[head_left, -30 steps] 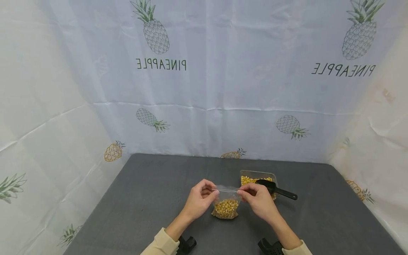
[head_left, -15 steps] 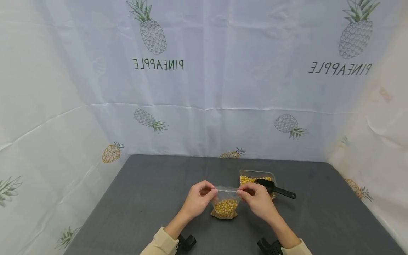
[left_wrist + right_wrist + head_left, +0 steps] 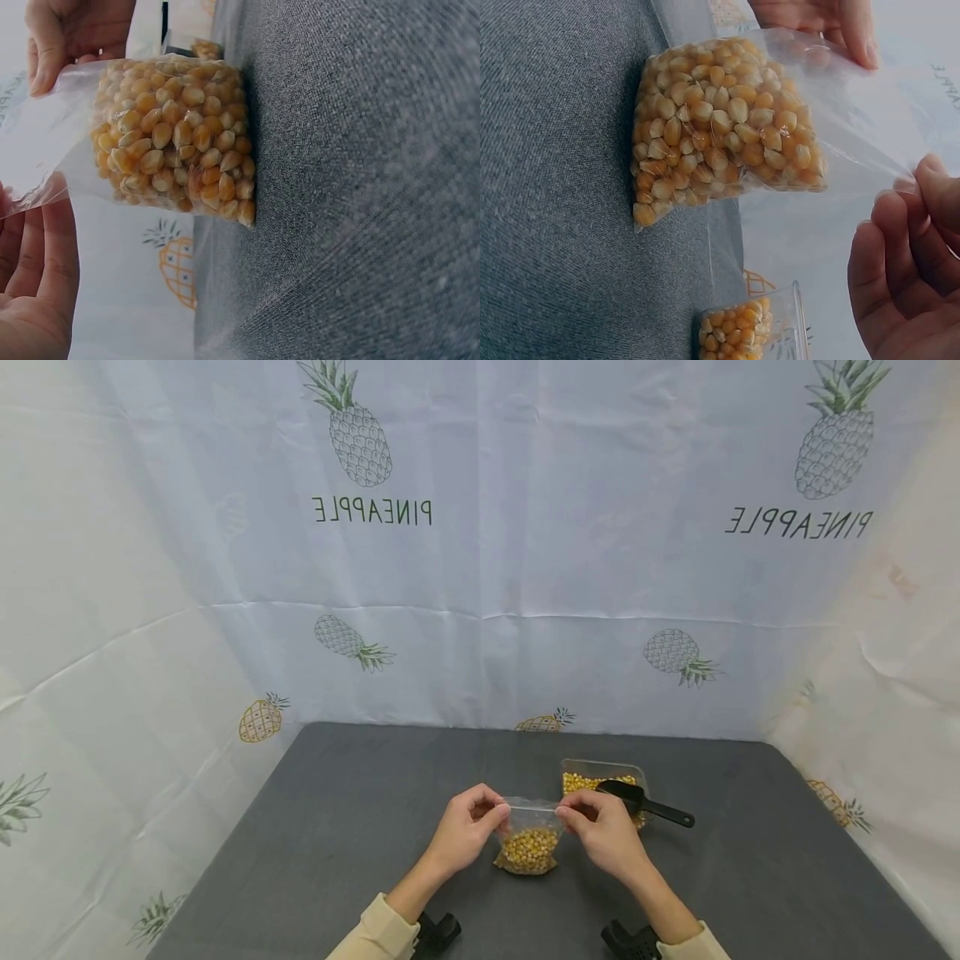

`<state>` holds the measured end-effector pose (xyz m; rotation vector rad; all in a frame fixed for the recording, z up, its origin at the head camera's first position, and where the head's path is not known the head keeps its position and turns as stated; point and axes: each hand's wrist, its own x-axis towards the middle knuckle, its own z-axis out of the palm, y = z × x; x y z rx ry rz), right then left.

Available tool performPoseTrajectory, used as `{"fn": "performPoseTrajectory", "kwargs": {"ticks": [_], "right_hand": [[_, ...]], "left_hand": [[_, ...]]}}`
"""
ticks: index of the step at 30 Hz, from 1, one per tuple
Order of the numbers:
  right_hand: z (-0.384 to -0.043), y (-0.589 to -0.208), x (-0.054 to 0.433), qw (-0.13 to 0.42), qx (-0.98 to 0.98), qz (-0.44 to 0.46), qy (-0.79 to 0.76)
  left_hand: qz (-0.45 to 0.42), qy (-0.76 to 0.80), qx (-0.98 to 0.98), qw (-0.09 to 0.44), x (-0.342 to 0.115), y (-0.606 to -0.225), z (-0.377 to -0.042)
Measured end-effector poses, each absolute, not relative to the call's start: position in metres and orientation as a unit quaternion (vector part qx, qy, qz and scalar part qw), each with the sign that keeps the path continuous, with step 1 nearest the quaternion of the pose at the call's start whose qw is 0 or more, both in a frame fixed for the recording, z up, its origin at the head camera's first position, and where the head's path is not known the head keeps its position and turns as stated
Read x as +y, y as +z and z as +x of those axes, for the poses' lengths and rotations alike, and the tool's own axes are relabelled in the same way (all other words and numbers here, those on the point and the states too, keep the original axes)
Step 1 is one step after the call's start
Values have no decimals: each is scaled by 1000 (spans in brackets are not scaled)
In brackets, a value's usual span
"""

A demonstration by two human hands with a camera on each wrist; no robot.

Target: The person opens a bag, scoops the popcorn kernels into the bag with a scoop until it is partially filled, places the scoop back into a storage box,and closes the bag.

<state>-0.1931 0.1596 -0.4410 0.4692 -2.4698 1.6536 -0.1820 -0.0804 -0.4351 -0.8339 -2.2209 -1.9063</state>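
A clear zip bag with corn kernels filling its lower part stands upright on the grey table in the head view. My left hand pinches the top left corner of the bag between thumb and fingers. At the top right corner, my right hand pinches the plastic the same way. Between the two hands the bag's upper edge is stretched taut. Up close in the left wrist view, the kernels pack the bag's base, which sits at the cloth surface. The right wrist view shows the right thumb and fingertips gripping the thin film.
Behind the right hand stands a clear plastic container of corn kernels. A black scoop lies across it, its handle reaching out to the right. A pineapple-print curtain hangs along the back and sides of the grey table.
Both hands keep their pinch on the zip bag's top corners. The whole head view has shifted very slightly; the bag, container and scoop stay as they were.
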Motion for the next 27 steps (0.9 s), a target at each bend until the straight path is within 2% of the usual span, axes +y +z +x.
{"fn": "performPoseTrajectory", "kwargs": {"ticks": [7, 18, 27], "right_hand": [[-193, -443, 159, 76, -824, 159, 538], [-193, -441, 159, 52, -818, 151, 553], [-194, -445, 158, 60, -811, 166, 558]], "left_hand": [[-274, -625, -729, 50, -81, -434, -181], [-266, -621, -736, 55, -81, -436, -182], [-269, -623, -732, 59, -81, -437, -185]]}}
